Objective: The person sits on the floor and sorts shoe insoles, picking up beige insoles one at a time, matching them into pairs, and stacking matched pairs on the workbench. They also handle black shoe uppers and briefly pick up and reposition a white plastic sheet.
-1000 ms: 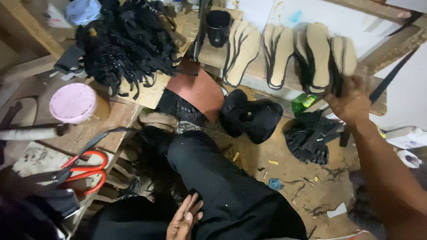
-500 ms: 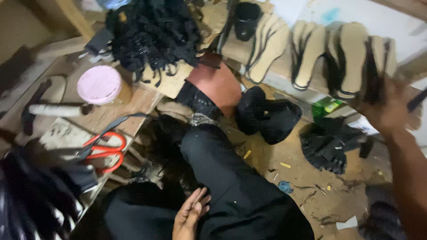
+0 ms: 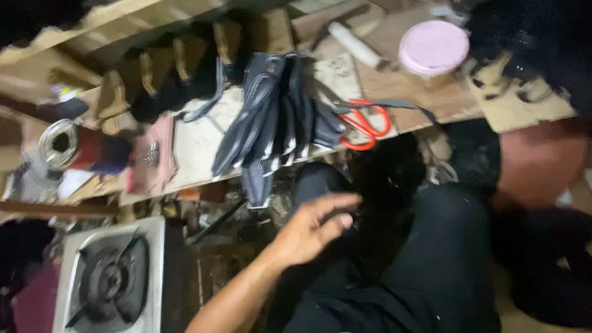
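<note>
While the left hand (image 3: 311, 229) hangs with its fingers apart and empty, the bundle of dark leather straps (image 3: 271, 126) lies just above it, long way hanging over the wooden table's (image 3: 431, 102) front edge.

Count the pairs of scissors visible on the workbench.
1. The red-handled scissors lie on the wooden bench, just right of the dark straps. More could be hidden under the clutter.

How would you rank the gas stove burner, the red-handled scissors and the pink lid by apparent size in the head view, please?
1. Gas stove burner, though it lies nearer the camera.
2. Pink lid and red-handled scissors look alike; unranked.
</note>
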